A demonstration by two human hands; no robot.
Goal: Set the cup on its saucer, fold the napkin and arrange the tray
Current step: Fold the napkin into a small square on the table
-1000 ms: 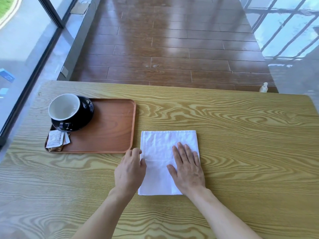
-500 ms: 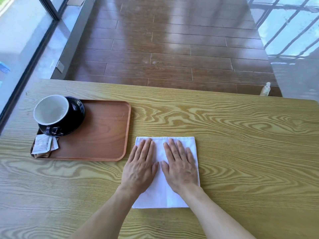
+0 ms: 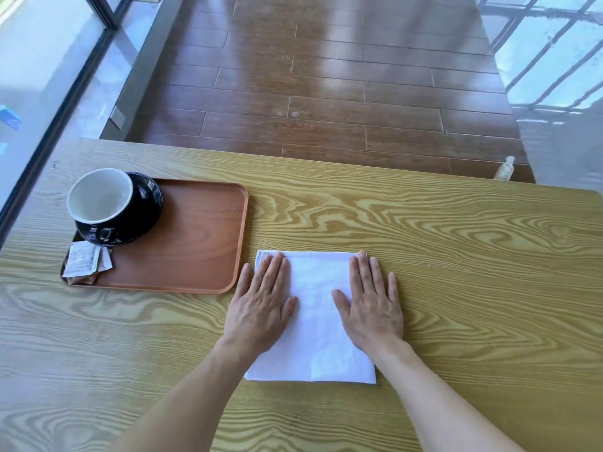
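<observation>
The tray [image 3: 182,243] is taken as the landmark on the wooden table [image 3: 424,243]. At its far-left corner a black saucer [image 3: 148,197] is seen, with the white-lined cup [image 3: 99,197] set on it. Toward the near-left corner, just beside the saucer, a few paper sachets [image 3: 85,264] are stacked. To the right of the tray, just off its near-right corner, the folded white napkin [image 3: 318,321] is laid flat on the table. The left hand [image 3: 261,308] is pressed flat on the napkin's left edge, fingers extended and close together. The right hand [image 3: 372,305] is pressed flat on its right edge likewise. A bare strip of napkin is left between the 2 hands.
</observation>
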